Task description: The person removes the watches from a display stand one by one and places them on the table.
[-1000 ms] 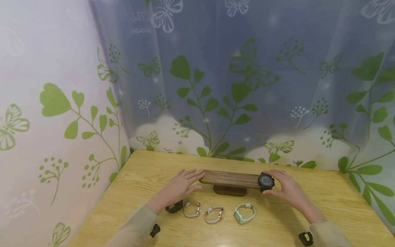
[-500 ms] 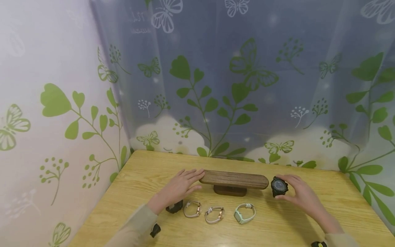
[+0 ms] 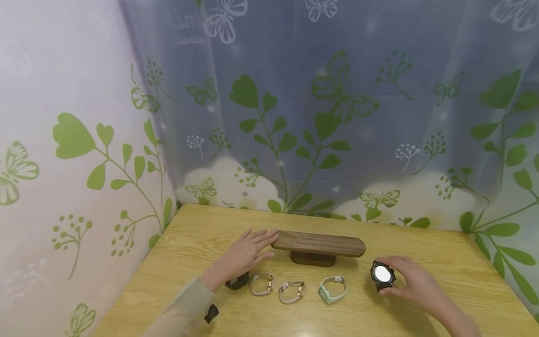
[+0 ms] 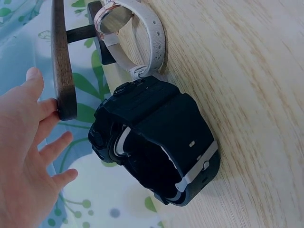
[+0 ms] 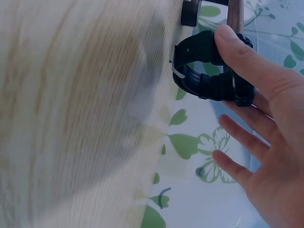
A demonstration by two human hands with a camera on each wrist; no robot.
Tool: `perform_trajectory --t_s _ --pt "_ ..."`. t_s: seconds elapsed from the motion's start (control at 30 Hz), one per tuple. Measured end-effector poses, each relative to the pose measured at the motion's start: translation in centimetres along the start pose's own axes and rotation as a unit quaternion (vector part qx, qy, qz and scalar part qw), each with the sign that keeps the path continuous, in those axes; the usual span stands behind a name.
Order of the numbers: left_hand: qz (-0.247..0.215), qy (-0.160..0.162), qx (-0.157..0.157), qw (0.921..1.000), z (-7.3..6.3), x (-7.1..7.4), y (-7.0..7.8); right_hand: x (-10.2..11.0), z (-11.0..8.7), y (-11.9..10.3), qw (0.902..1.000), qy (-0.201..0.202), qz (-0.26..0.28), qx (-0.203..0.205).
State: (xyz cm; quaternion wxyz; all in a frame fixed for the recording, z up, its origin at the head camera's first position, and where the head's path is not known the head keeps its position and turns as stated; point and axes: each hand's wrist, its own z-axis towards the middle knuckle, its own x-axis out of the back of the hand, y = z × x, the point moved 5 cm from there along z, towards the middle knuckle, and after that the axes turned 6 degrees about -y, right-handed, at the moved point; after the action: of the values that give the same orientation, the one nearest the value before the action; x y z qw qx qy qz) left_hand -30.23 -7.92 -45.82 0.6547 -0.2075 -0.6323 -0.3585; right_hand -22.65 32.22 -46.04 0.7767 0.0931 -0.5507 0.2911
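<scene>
My right hand (image 3: 414, 283) pinches a black wristwatch (image 3: 382, 275) between thumb and fingers, to the right of the wooden watch stand (image 3: 317, 243). In the right wrist view the strap of that watch (image 5: 199, 88) is buckled into a loop, and the other fingers stay spread. At the stand's left end rests my left hand (image 3: 240, 255), fingers mostly straight; in the left wrist view the fingers (image 4: 47, 108) touch the end of the bar. Under the left wrist a second black watch (image 4: 161, 128) stands on the table, partly hidden in the head view.
In front of the stand, two pale-strapped watches with rose-gold cases, the left one (image 3: 261, 284) and the middle one (image 3: 292, 292), stand beside a mint-green watch (image 3: 332, 290). A curtain (image 3: 294, 117) with leaf and butterfly prints hangs behind the wooden table (image 3: 202, 220).
My right hand has drawn the black watch off the stand's right end, then moved it right and nearer to me. The left hand has stayed on the stand.
</scene>
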Motion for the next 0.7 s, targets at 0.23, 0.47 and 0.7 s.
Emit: perform_trajectory --t_s 0.23,0.47,0.7 --pt "0.006 0.002 0.003 1.0 0.0 0.0 -0.1 -1.1 0.1 -1.4 0.9992 -0.025 0.002 0.033" --pt "0.014 -0.006 0.005 0.9999 0.0 -0.1 -0.1 -1.5 0.5 -3.0 0.9974 -0.048 0.012 0.052" --pt "0.019 -0.007 0.004 0.9998 -0.1 -0.2 -0.1 -2.2 0.6 -4.6 0.9897 -0.119 0.042 0.068"
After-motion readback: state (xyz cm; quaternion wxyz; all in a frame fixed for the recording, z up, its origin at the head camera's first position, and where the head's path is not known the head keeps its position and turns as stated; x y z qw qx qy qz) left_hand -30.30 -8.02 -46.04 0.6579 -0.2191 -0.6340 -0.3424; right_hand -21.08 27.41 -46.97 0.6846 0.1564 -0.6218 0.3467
